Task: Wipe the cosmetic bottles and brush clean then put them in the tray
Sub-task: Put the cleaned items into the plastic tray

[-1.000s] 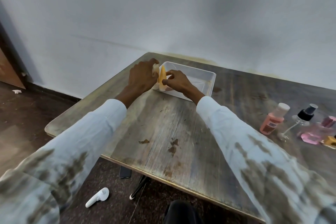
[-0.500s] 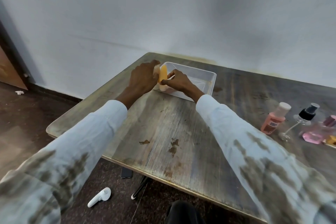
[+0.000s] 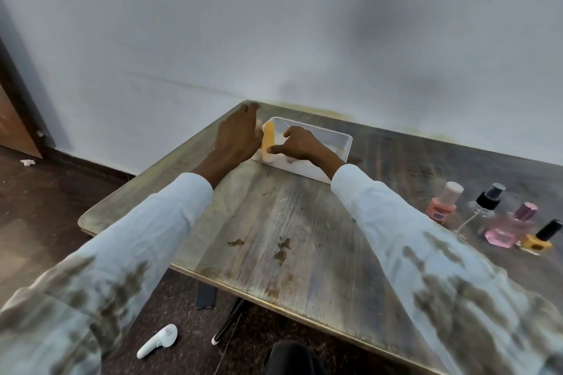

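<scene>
- I can't read any words or numbers here.
- The peach bottle [image 3: 444,204] on my table has a small dark label low on its front. The print on it is too small and blurry for me to read.
- The other little bottles beside it show me no letters at all.

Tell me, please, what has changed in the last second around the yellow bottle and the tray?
The left hand has opened; its fingers now stretch toward the wall beside the yellow bottle. The right hand keeps pinching the bottle's lower end at the tray corner. The four bottles on the right have not moved.
</scene>
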